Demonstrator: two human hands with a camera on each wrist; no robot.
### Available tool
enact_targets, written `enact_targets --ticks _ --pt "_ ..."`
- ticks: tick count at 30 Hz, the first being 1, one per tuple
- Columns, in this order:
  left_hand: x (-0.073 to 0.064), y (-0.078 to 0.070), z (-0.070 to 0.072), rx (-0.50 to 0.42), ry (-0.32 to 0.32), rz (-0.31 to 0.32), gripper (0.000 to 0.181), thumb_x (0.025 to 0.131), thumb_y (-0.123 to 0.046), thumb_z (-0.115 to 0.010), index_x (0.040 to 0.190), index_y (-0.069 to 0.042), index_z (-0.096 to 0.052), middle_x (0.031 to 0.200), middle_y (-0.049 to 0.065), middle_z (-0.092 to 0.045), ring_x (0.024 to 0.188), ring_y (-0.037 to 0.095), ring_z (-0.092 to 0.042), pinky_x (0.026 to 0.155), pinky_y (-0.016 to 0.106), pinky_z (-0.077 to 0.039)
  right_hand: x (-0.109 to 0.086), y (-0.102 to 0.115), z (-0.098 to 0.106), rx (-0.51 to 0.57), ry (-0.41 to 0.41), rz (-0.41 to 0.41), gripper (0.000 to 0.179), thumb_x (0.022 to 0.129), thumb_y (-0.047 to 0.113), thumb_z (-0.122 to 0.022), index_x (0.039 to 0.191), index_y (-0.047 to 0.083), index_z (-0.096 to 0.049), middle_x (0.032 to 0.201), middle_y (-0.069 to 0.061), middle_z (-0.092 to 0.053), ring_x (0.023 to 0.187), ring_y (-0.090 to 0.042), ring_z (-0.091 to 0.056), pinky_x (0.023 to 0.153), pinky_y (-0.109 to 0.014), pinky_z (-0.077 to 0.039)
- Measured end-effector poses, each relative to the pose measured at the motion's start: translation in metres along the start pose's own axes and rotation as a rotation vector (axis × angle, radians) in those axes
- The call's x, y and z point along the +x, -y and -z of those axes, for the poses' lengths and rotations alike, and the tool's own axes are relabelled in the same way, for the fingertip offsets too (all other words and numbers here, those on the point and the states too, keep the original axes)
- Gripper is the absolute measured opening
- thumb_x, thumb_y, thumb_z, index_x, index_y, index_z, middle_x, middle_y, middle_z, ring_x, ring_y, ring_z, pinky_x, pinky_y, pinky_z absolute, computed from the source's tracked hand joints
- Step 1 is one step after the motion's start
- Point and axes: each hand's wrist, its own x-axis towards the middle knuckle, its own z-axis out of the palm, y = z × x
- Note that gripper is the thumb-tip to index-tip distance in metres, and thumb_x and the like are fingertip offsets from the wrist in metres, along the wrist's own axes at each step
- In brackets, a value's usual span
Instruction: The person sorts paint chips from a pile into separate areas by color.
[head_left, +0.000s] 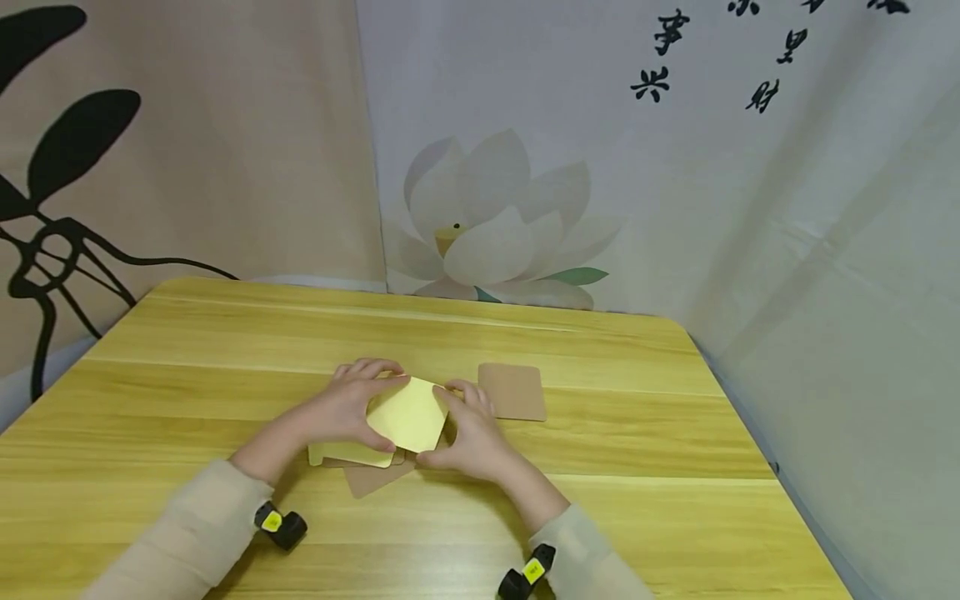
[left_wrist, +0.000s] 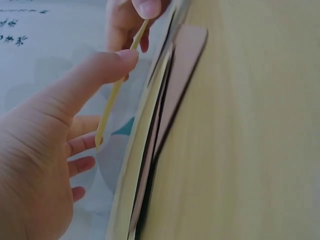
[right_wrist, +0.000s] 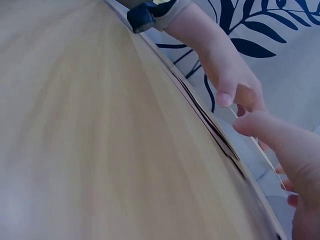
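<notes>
Both hands hold a pale yellow card (head_left: 408,414) up over the table, one at each side. My left hand (head_left: 343,410) pinches its left side, thumb at the lower edge and fingers at the upper. From the right, my right hand (head_left: 474,439) grips the other side between thumb and fingers. Seen edge-on in the left wrist view, the card (left_wrist: 111,106) is thin and stands apart from the pile below. Beneath the hands lie another yellow card (head_left: 352,453) and brown cards (head_left: 377,479), overlapping one another.
A single brown square card (head_left: 513,392) lies flat on the wooden table (head_left: 637,517), just beyond the right hand. Behind the table's back edge hangs a pale curtain (head_left: 525,92) with a printed lotus and dark characters. Each sleeve carries a small black camera (head_left: 282,527).
</notes>
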Motion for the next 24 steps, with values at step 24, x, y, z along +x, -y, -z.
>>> enact_targets --ticks 24 --pt "0.044 -0.05 -0.045 -0.047 0.003 0.084 0.1 0.061 -0.058 -0.082 0.139 -0.005 -0.05 0.139 0.008 -0.042 0.129 0.028 -0.03 0.1 0.053 -0.023 -0.029 -0.059 0.055 0.033 0.08 0.046 0.094 0.07 0.036 -0.085 0.148 0.012 -0.038 0.149 -0.008 -0.028 0.134 -0.027 -0.02 0.101 -0.059 -0.026"
